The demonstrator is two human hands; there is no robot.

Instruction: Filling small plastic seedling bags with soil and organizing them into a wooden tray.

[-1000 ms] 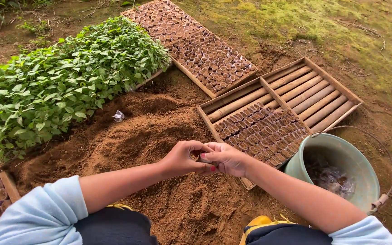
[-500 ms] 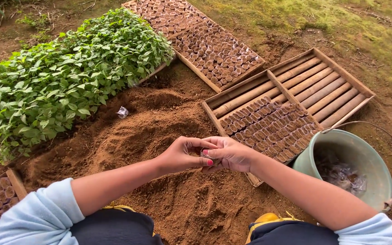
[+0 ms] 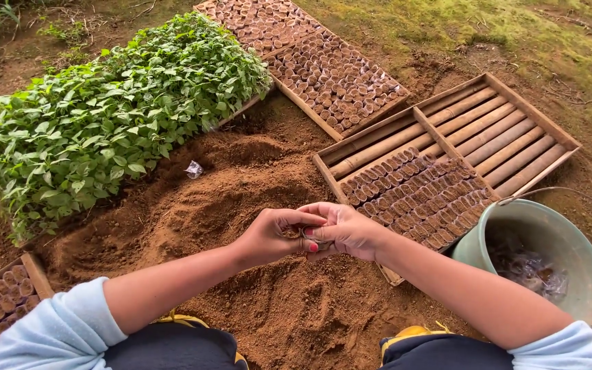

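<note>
My left hand (image 3: 275,234) and my right hand (image 3: 345,229) meet over a mound of loose brown soil (image 3: 241,205). Together they pinch a small soil-filled plastic seedling bag (image 3: 301,236), mostly hidden between the fingers. Just to the right lies a wooden tray (image 3: 447,147), its near half packed with several rows of filled seedling bags (image 3: 423,195), its far half showing bare bamboo slats. A pale green bucket (image 3: 587,257) with crumpled clear plastic bags inside stands at my right forearm.
A dense bed of green seedlings (image 3: 104,123) fills the left. Another long tray of filled bags (image 3: 323,68) lies at the top. A further tray corner (image 3: 1,301) sits bottom left. A scrap of clear plastic (image 3: 194,169) lies on the soil. Grass covers the upper right.
Both hands stay together over the soil, working the small bag; the fingers have shifted slightly. The view has drifted a little, nothing else moved.
</note>
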